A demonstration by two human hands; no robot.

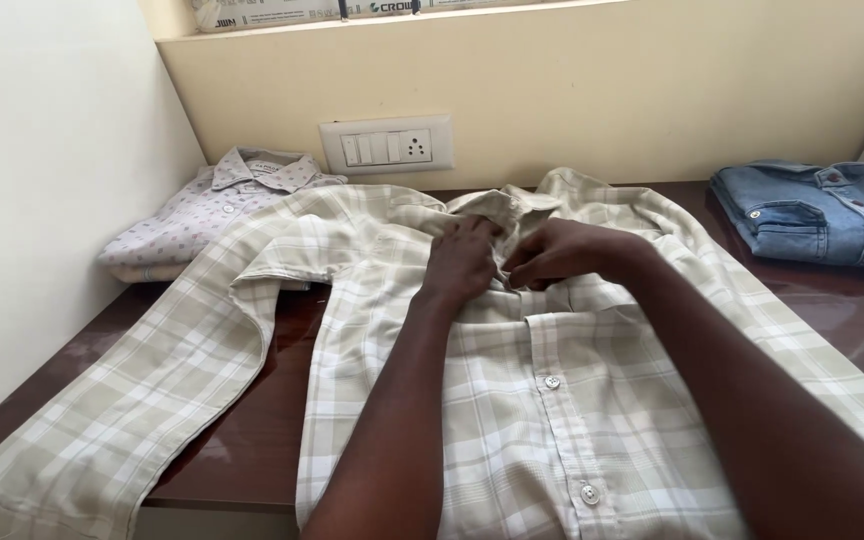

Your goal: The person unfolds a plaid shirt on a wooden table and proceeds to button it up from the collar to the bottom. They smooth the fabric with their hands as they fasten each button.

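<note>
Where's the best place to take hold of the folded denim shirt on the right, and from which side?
Probably the denim shirt by its near folded edge, from the front: it lies flat, the wall crowds its far side, and the right hand is nearest.

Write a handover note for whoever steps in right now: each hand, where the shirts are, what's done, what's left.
Left hand: at the collar of the plaid shirt, fingers bunched on the fabric near the top of the placket.
Right hand: beside it, pinching the same spot; what the fingers grip is hidden.
Plaid shirt: spread front-up on the dark wooden table, one sleeve stretched toward the near left edge.
Done: two lower buttons look fastened; a folded patterned shirt lies far left, a folded denim shirt far right.
Left: the collar area is in hand, and the plaid shirt is not yet folded.
</note>
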